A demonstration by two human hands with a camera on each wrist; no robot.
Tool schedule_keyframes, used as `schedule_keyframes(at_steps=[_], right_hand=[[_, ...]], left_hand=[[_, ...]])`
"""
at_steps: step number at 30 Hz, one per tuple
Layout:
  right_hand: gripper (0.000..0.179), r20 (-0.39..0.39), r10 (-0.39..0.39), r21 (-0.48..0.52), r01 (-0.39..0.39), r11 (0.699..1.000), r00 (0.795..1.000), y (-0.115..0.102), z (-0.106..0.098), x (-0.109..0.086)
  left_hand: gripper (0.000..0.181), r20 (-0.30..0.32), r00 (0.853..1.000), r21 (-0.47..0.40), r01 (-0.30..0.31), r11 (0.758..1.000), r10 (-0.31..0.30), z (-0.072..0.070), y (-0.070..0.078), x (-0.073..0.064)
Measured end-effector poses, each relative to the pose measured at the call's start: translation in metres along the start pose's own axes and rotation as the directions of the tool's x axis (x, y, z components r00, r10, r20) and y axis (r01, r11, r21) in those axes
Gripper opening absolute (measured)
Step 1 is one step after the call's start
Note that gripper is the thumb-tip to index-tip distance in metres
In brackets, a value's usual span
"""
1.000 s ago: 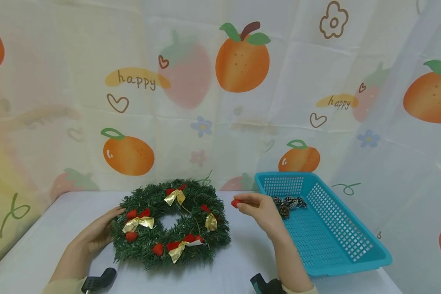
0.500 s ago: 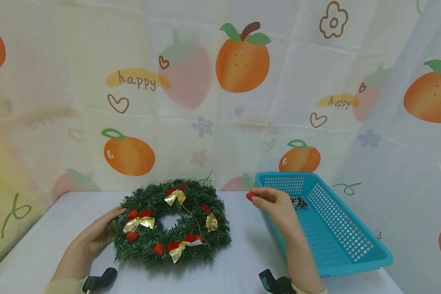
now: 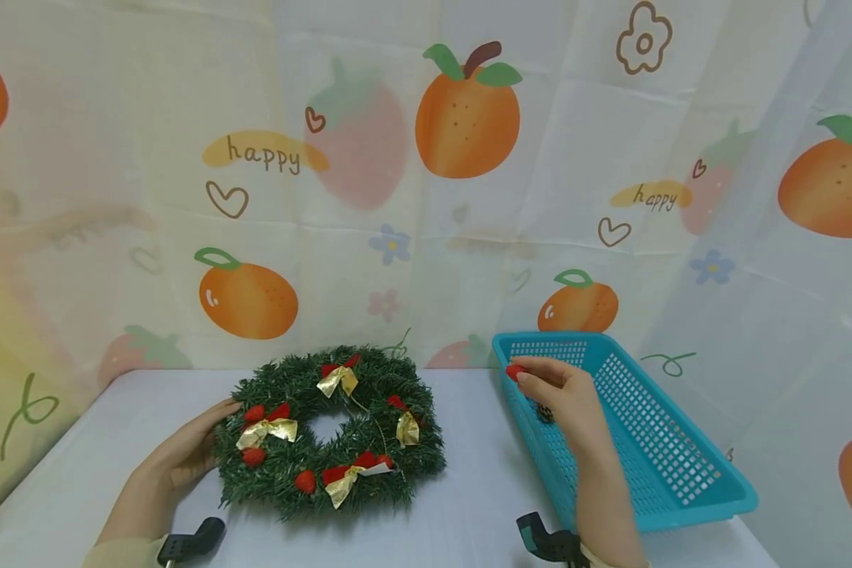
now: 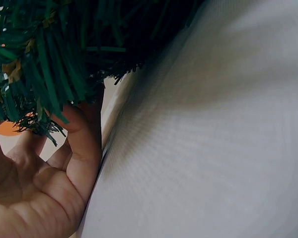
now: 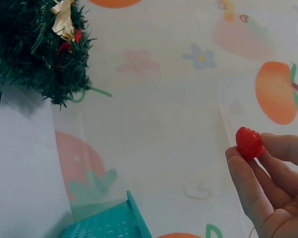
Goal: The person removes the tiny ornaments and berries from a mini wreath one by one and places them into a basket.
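Note:
A green wreath [image 3: 277, 481] with gold-and-red bows and several red berries lies on the white table. My left hand [image 3: 188, 454] holds its left edge; in the left wrist view the fingers [image 4: 82, 153] reach in among the wreath's needles, their tips hidden. Between thumb and fingertips, my right hand [image 3: 564, 394] pinches a small red berry decoration [image 5: 249, 143], bumpy like a raspberry. That hand is above the left side of a blue plastic basket [image 3: 681, 442], apart from the wreath.
A pine cone [image 3: 544, 412] shows inside the basket, partly behind my right hand. The basket stands at the right of the table [image 3: 468, 473]. Behind the table hangs a curtain [image 3: 461, 213] printed with fruit.
My right hand has moved right, away from the wreath and over the basket's left side, carrying the red berry decoration. The left hand and wreath stay put.

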State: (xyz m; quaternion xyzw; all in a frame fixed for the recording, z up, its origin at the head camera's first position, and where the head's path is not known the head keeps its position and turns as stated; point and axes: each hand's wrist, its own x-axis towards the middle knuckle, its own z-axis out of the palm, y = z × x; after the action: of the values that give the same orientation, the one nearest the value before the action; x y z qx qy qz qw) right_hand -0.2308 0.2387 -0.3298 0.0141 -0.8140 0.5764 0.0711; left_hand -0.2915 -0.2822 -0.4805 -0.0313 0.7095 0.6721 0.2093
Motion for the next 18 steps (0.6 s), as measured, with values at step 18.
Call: schedule_keyframes(at_steps=[18], right_hand=[[0.04,-0.017,0.047,-0.043,-0.048,0.998,0.999,0.002,-0.02,-0.001]], left_hand=[[0.085,-0.009,1.0,0.007,0.008,1.0,-0.008,-0.001,0.001,0.001]])
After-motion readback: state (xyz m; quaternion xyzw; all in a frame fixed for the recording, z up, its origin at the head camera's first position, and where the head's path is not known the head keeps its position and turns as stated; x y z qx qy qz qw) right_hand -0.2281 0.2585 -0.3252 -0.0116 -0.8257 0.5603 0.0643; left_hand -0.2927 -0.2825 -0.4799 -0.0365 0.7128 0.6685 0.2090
